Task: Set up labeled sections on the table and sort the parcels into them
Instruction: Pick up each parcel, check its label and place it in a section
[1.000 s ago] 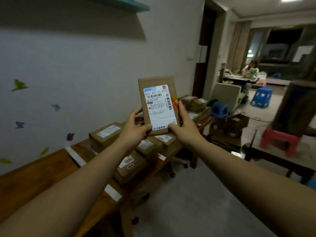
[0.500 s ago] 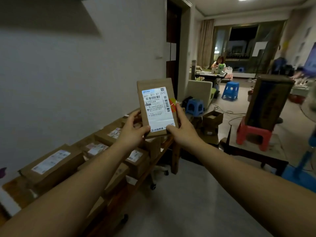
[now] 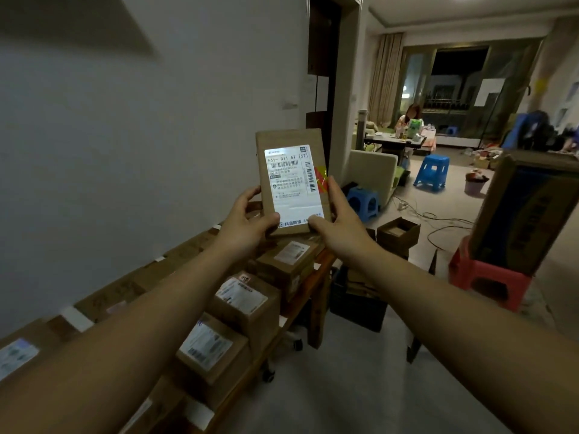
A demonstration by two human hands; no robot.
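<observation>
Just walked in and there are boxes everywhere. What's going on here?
A person holds one flat brown parcel upright in front of them. The left hand and right hand hold its lower edges, and its shipping label faces them, apparently to be read. Below, more labelled parcels sit in rows on the wooden table, which has white tape strips across it. The held parcel is not yet placed.

Blue stool (image 3: 430, 172) on floor; large carton (image 3: 529, 211) atop red stool (image 3: 488, 281).
</observation>
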